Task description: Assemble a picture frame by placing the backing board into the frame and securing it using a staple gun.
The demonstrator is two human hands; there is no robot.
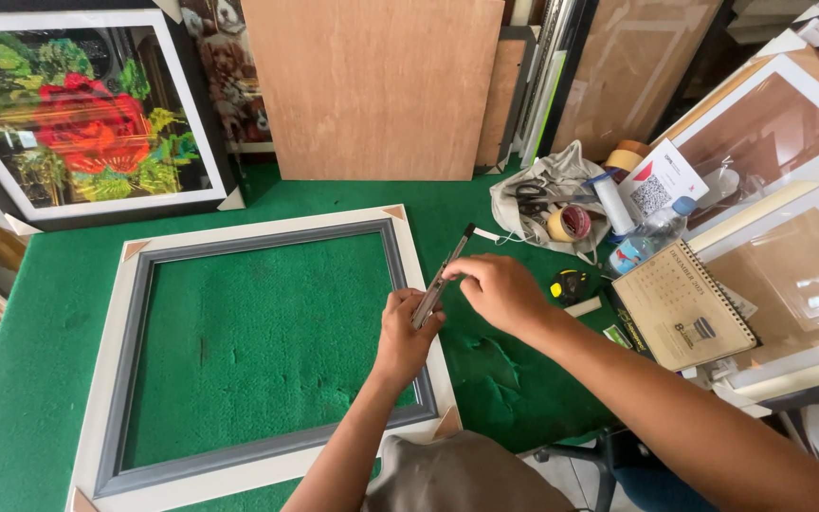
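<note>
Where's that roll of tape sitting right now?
In the head view, the roll of tape lies at the table's right, on the crumpled grey bag beside the scissors, just beyond the right hand.

frame [267, 351] corner cut off lower left, cutter [440, 283] grip hidden
</note>
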